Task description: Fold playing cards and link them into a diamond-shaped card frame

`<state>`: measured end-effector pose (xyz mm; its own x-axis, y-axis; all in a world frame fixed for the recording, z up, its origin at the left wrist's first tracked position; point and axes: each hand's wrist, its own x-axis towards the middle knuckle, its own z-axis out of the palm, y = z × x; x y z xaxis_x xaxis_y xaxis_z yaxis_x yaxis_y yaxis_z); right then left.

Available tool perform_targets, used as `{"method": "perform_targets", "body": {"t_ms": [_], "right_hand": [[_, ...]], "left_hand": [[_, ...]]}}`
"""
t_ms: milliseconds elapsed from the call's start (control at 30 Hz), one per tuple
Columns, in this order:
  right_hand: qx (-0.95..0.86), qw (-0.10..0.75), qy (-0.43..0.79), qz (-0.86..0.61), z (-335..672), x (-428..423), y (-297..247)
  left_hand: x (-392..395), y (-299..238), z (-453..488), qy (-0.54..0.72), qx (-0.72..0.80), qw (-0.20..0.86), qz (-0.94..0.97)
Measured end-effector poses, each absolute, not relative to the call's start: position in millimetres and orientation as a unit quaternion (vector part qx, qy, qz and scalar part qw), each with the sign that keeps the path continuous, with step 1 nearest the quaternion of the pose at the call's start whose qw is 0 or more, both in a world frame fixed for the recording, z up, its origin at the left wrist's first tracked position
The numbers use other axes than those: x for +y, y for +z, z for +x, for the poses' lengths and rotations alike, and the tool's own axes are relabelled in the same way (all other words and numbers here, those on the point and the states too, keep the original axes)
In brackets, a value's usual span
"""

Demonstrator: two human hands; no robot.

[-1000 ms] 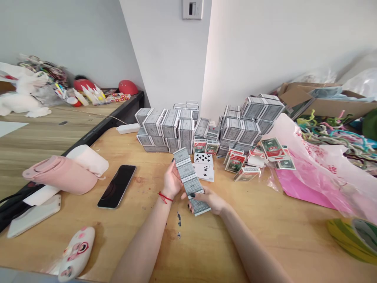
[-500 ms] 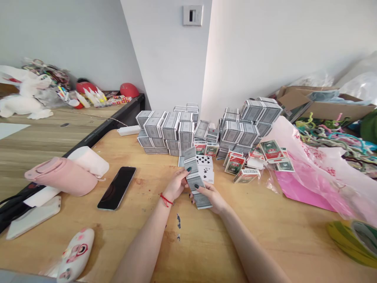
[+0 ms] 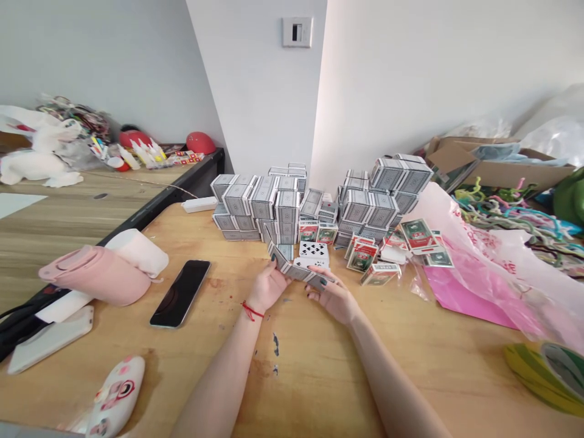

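Both my hands hold one spread of grey-backed playing cards [image 3: 296, 271] low over the wooden table [image 3: 319, 377]. My left hand [image 3: 269, 285], with a red string at the wrist, grips the spread's left end. Its right end is pinched by my right hand [image 3: 332, 295]. Just behind the spread lie face-up cards [image 3: 314, 250] showing black spades. Beyond them stand stacks of grey card boxes [image 3: 269, 201], and a second group of grey card boxes [image 3: 387, 188] stands to the right. Loose red and green card packs [image 3: 374, 255] lie in front of the right group.
A black phone [image 3: 180, 293] lies left of my hands, beside a pink roll [image 3: 93, 274] and a white case [image 3: 50, 340]. A pink plastic bag [image 3: 483, 255] spreads at the right, with tangled coloured cords [image 3: 511, 207] and a cardboard box [image 3: 497, 161] behind. A second desk [image 3: 68, 201] stands at left.
The long card ribbon that stretched away from me has been drawn in and turned crosswise. Both hands have moved forward toward the face-up cards.
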<state>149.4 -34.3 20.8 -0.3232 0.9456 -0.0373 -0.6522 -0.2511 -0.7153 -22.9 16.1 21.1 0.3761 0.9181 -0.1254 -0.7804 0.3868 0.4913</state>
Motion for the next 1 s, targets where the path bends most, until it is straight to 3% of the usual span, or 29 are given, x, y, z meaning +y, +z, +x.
{"method": "perform_targets", "body": {"t_ms": [133, 267, 467, 1000], "right_hand": [[-0.249, 0.615, 0.698, -0.27, 152, -29, 14], [-0.218, 0.641, 0.675, -0.293, 150, -25, 11], [-0.228, 0.641, 0.668, -0.301, 150, -26, 14], [-0.192, 0.622, 0.723, -0.231, 154, -29, 19]], "left_hand": [[12, 21, -21, 0.49, 0.196, 0.819, 0.223], [9, 19, -18, 0.44, 0.217, 0.813, 0.313], [8, 17, -19, 0.399, 0.217, 0.808, 0.377], [8, 20, -23, 0.455, 0.207, 0.805, 0.319]]}}
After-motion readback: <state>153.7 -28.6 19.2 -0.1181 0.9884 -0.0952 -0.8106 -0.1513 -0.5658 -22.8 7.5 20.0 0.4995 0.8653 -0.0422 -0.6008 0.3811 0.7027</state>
